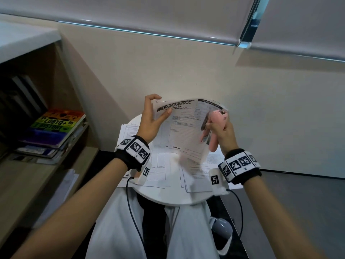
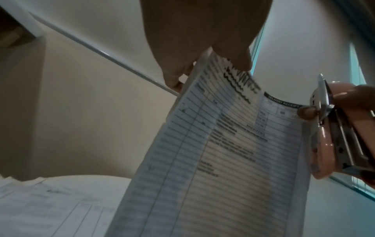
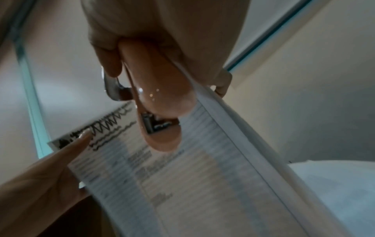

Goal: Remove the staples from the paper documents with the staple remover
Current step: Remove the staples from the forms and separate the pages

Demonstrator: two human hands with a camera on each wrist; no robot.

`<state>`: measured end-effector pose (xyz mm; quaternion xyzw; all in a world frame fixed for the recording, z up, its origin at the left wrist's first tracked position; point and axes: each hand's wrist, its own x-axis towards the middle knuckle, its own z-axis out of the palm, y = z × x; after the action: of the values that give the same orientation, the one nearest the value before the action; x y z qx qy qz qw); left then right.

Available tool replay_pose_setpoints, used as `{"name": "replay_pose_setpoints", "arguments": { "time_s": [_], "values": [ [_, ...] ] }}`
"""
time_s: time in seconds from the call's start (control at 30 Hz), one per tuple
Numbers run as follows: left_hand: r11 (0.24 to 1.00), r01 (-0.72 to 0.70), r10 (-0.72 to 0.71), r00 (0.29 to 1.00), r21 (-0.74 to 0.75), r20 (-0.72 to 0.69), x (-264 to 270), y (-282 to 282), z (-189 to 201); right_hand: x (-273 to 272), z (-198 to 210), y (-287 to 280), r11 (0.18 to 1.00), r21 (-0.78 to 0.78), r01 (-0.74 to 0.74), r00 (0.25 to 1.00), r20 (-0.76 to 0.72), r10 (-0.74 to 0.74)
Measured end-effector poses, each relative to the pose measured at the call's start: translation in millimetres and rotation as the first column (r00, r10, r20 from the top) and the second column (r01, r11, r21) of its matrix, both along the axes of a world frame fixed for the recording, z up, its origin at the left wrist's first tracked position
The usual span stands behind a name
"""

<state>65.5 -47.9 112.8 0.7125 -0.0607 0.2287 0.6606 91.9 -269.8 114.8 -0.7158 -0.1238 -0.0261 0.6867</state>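
Above the table (image 1: 173, 198), the left hand (image 1: 149, 120) pinched a document (image 1: 183, 128) while the right hand (image 1: 223, 131) gripped the remover (image 1: 216, 118) at its corner.

The pink plastic staple remover (image 2: 322, 144) looks smooth and shiny, with bright silver metal parts. The white printed paper document (image 1: 183, 128) looks thin and matt. The round white table (image 1: 173, 195) looks smooth.

You sit facing a plain cream wall (image 1: 168, 62), with pale roller blinds (image 1: 186, 14) hanging above it and a bead chain (image 1: 248, 19) dangling at the upper right. To your left a wooden shelf unit (image 1: 61, 75) holds a stack of books (image 1: 54, 128), the top one rainbow-coloured. Grey floor (image 1: 298, 202) stretches to your right.
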Motion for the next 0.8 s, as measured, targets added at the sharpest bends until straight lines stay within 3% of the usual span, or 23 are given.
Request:
{"name": "replay_pose_setpoints", "arguments": {
  "time_s": [0.23, 0.33, 0.4, 0.5, 0.6, 0.7, 0.8],
  "values": [
    [0.999, 0.042, -0.041, 0.998, 0.028, -0.053, 3.0, -6.2, 0.5, 7.0, -5.7, -2.5, 1.0, 0.006, 0.014, 0.999, -0.049, -0.013],
    [0.997, 0.002, 0.003, 0.998, 0.077, -0.059, 6.9, -10.7, 3.0, 8.7, -3.0, -1.1, 0.999, -0.014, 0.038, 0.997, -0.068, -0.039],
    [0.996, -0.06, 0.063, 0.997, 0.07, -0.047, 8.6, -11.8, 3.6, 7.9, 1.1, 0.3, 0.996, 0.014, 0.084, 0.994, -0.076, -0.083],
    [0.987, -0.145, 0.146, 0.989, 0.07, -0.013, 11.5, -9.9, 0.9, 10.0, 15.3, 5.7, 0.969, -0.01, 0.248, 0.967, 0.059, -0.248],
    [0.983, -0.148, 0.15, 0.989, 0.11, -0.006, 12.5, -8.3, -2.5, 2.6, 51.3, 26.0, 0.942, 0.12, 0.315, 0.917, 0.219, -0.334],
    [0.986, -0.121, 0.125, 0.992, 0.114, -0.029, 12.3, -7.2, -3.3, -4.3, 85.3, 58.6, 0.935, 0.341, 0.099, 0.924, 0.317, -0.214],
    [0.987, -0.111, 0.116, 0.993, 0.119, -0.035, 12.8, -5.5, -3.0, -4.0, 102.1, 102.3, 0.905, 0.409, 0.113, 0.915, 0.312, -0.255]
  ]
}}
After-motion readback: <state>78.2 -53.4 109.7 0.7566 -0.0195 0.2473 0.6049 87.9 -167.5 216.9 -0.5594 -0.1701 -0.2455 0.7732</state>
